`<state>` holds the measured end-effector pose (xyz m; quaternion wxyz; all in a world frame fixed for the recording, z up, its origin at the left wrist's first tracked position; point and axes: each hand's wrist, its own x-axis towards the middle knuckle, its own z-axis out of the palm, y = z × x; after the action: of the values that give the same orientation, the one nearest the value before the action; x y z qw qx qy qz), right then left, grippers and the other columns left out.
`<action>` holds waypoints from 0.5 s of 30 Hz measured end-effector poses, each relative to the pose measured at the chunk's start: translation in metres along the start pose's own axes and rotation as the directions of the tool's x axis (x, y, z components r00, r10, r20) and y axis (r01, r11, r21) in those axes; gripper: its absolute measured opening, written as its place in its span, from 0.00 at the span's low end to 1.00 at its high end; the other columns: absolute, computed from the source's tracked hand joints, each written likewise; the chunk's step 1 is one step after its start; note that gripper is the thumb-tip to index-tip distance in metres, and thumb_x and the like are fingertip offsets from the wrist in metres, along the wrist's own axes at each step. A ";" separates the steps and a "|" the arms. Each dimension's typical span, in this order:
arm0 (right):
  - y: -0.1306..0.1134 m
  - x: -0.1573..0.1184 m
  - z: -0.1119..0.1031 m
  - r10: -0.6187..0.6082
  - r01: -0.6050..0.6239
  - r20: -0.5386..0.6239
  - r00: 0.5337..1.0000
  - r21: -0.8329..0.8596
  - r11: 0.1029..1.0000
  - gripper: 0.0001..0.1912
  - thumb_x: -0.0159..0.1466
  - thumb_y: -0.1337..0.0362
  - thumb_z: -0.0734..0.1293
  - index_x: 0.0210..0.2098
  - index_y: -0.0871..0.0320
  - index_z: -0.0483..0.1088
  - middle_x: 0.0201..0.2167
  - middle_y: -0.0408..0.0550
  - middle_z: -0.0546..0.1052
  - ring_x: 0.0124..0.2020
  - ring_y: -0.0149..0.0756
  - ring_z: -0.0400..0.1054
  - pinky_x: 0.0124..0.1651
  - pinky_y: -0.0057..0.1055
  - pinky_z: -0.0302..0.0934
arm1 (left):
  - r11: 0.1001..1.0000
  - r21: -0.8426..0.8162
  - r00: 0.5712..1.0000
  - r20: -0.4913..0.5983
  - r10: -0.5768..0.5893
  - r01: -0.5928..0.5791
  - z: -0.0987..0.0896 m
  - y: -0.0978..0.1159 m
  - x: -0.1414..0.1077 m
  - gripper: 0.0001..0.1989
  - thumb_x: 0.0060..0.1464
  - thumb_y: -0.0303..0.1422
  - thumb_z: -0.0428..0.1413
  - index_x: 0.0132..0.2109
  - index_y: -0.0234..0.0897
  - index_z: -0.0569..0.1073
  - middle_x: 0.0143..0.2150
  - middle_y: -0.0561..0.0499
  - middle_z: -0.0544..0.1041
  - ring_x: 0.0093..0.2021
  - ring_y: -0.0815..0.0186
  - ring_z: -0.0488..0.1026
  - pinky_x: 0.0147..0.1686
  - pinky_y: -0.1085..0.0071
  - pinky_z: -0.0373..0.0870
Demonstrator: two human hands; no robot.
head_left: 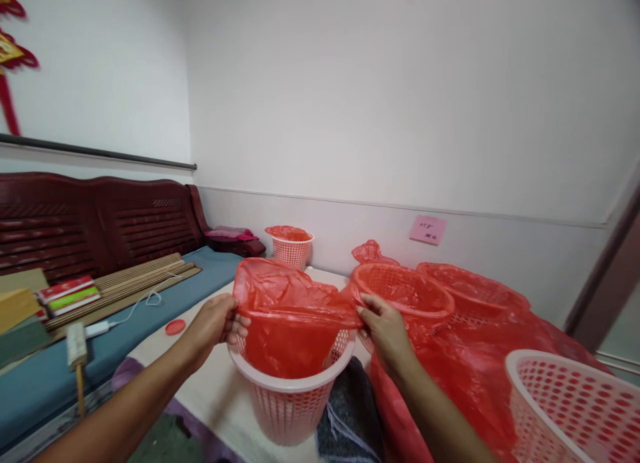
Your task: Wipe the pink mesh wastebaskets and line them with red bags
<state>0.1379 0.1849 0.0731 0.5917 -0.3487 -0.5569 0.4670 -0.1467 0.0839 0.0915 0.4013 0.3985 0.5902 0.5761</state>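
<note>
A red plastic bag (295,296) is stretched between my two hands over a pale pink perforated basket (287,410). Part of the bag hangs down inside the basket, and its upper edge stands above the rim. My left hand (220,320) pinches the bag's left edge beside the basket's rim. On the other side, my right hand (383,326) grips the bag's right edge with thumb and fingers. The basket stands upright on a pale table cover (205,383). Dark cloth (353,416) lies against its right side.
Red-lined baskets (400,310) crowd the right, with loose red plastic (465,370) around them. Another pink basket (575,396) stands at the near right. A small lined basket (293,250) is by the wall. At left are a wooden bench (100,216) and a power strip (77,346).
</note>
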 end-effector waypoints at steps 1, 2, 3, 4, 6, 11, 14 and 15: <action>-0.008 0.004 0.001 -0.019 0.020 -0.017 1.000 0.006 1.000 0.13 0.49 0.62 0.68 0.34 0.60 0.73 0.19 0.38 0.71 0.15 0.24 0.56 0.18 0.24 0.50 | 1.000 -0.012 1.000 0.006 0.022 -0.022 0.000 0.003 -0.005 0.07 0.51 0.37 0.49 0.34 0.38 0.63 0.23 0.53 0.76 0.21 0.69 0.73 0.19 0.77 0.63; -0.015 0.008 0.003 -0.051 0.051 -0.045 0.998 0.012 0.999 0.15 0.49 0.61 0.68 0.37 0.60 0.73 0.23 0.40 0.74 0.18 0.26 0.60 0.20 0.24 0.54 | 0.999 -0.019 0.999 0.016 0.047 -0.046 0.001 0.005 -0.011 0.07 0.52 0.37 0.48 0.35 0.38 0.64 0.24 0.54 0.76 0.22 0.69 0.74 0.20 0.77 0.64; -0.022 0.012 0.004 -0.091 0.091 -0.074 0.993 0.001 0.996 0.18 0.50 0.60 0.68 0.40 0.59 0.73 0.29 0.43 0.77 0.22 0.28 0.64 0.24 0.25 0.58 | 0.998 -0.019 0.997 0.032 0.067 -0.066 0.002 0.005 -0.017 0.08 0.52 0.37 0.48 0.35 0.38 0.65 0.24 0.54 0.76 0.23 0.69 0.74 0.21 0.77 0.65; -0.027 0.015 0.004 -0.130 0.128 -0.094 0.987 -0.026 0.991 0.21 0.50 0.59 0.67 0.43 0.58 0.72 0.35 0.45 0.78 0.28 0.31 0.68 0.28 0.26 0.61 | 0.997 -0.016 0.995 0.057 0.077 -0.076 0.003 0.002 -0.024 0.08 0.52 0.38 0.49 0.35 0.38 0.66 0.24 0.54 0.76 0.23 0.69 0.74 0.21 0.76 0.66; -0.028 0.019 0.004 -0.171 0.160 -0.086 0.982 -0.117 0.980 0.22 0.50 0.58 0.66 0.44 0.57 0.72 0.41 0.48 0.78 0.35 0.35 0.70 0.32 0.28 0.63 | 0.998 0.040 0.989 0.141 0.049 -0.056 0.002 -0.010 -0.040 0.09 0.50 0.38 0.53 0.33 0.36 0.68 0.23 0.53 0.75 0.21 0.67 0.73 0.19 0.75 0.65; 0.008 0.009 -0.009 -0.046 0.049 0.017 0.999 -0.289 0.956 0.13 0.45 0.63 0.64 0.30 0.59 0.75 0.23 0.44 0.77 0.21 0.35 0.67 0.22 0.28 0.58 | 0.934 0.355 0.912 0.373 -0.173 0.033 -0.020 -0.055 -0.072 0.06 0.49 0.33 0.54 0.29 0.34 0.70 0.26 0.55 0.75 0.19 0.72 0.71 0.16 0.79 0.57; 0.028 0.000 -0.019 -0.032 0.042 0.037 0.999 -0.332 0.942 0.13 0.45 0.65 0.63 0.30 0.57 0.74 0.25 0.43 0.77 0.25 0.37 0.69 0.27 0.30 0.62 | 0.923 0.381 0.900 0.380 -0.214 0.058 -0.041 -0.058 -0.072 0.09 0.52 0.37 0.53 0.30 0.36 0.69 0.30 0.52 0.77 0.22 0.70 0.73 0.17 0.79 0.58; 0.031 -0.002 -0.021 -0.034 0.048 0.047 0.998 -0.342 0.938 0.13 0.44 0.65 0.63 0.29 0.57 0.74 0.26 0.43 0.78 0.27 0.38 0.70 0.30 0.31 0.63 | 0.935 0.351 0.934 0.316 -0.166 0.048 -0.047 -0.051 -0.067 0.12 0.52 0.41 0.53 0.31 0.36 0.69 0.31 0.51 0.77 0.24 0.69 0.73 0.17 0.78 0.60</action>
<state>0.1531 0.1951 0.0404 0.5199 -0.4254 -0.6489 0.3574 -0.1664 0.0032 0.0426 0.4541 0.5218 0.6229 0.3654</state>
